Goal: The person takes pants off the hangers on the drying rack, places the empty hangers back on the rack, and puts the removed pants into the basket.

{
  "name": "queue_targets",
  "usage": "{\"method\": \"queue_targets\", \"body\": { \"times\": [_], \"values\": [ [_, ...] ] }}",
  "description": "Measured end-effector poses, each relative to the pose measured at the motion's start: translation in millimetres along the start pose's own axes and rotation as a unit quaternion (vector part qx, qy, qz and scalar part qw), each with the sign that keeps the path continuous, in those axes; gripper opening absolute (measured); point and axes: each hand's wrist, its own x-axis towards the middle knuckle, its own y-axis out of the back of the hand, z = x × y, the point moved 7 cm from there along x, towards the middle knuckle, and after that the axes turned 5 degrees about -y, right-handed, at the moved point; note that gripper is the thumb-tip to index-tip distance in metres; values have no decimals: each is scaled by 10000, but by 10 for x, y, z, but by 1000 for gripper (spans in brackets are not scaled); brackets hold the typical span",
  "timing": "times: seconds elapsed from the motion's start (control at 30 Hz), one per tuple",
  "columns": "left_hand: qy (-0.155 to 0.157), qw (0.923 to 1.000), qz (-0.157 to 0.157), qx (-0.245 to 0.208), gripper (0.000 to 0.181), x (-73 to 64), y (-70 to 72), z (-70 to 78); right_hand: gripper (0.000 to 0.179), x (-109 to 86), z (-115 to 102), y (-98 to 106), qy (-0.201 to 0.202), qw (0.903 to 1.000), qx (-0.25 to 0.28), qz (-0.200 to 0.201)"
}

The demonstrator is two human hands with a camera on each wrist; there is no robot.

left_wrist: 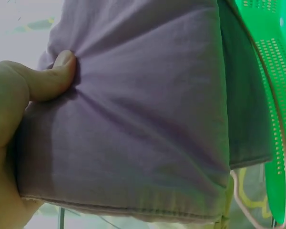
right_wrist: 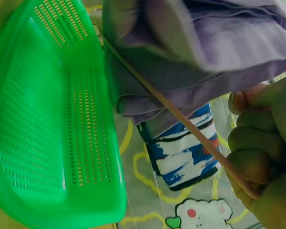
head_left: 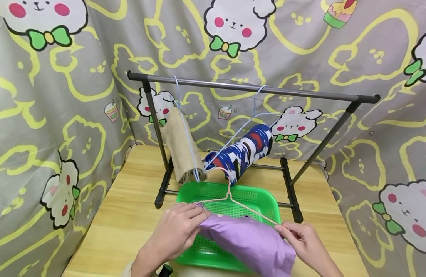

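Note:
A purple garment (head_left: pixel 249 240), folded over on itself, hangs across a pink clothes hanger (head_left: pixel 252 211) in the head view. My left hand (head_left: pixel 175 227) grips the garment's left end. In the left wrist view, the thumb (left_wrist: pixel 57 78) presses into the purple cloth (left_wrist: pixel 143 109) and wrinkles it; the other fingers are hidden behind. My right hand (head_left: pixel 306 240) holds the hanger near its right corner. The right wrist view shows curled fingers (right_wrist: pixel 257 138) around the hanger's end, with the cloth (right_wrist: pixel 238 47) just above. The hanger's hook points away from me.
A green basket (head_left: pixel 273 204) stands under the garment. Behind it is a metal rack (head_left: pixel 213 84) with two blue hangers, one bearing a beige cloth (head_left: pixel 181 146), the other a blue-white-red patterned cloth (head_left: pixel 247 150). A patterned curtain (head_left: pixel 296 46) encloses the wooden table (head_left: pixel 129 200).

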Motion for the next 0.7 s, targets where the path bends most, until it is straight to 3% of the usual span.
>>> {"method": "queue_targets", "body": {
  "times": [0.13,0.3,0.43,0.57,0.63,0.7],
  "values": [
    [88,9999,58,44,28,-12,91,-65,48,-63,71,34,-101,9997,-210,-23],
    [254,9995,126,102,27,-66,138,-178,45,-263,234,148,-1017,9945,-240,89],
    [386,9992,78,55,25,-116,88,-236,42,-409,286,366,-1779,9817,-608,320],
    [534,9986,21,40,23,-163,21,-285,42,-532,250,692,-2004,9711,-1111,667],
    [598,9982,0,60,23,-183,-8,-308,41,-609,217,879,-2131,9628,-1393,907],
    [638,9979,-14,85,23,-201,-32,-326,38,-693,197,1052,-2421,9483,-1718,1126]
  ]
}}
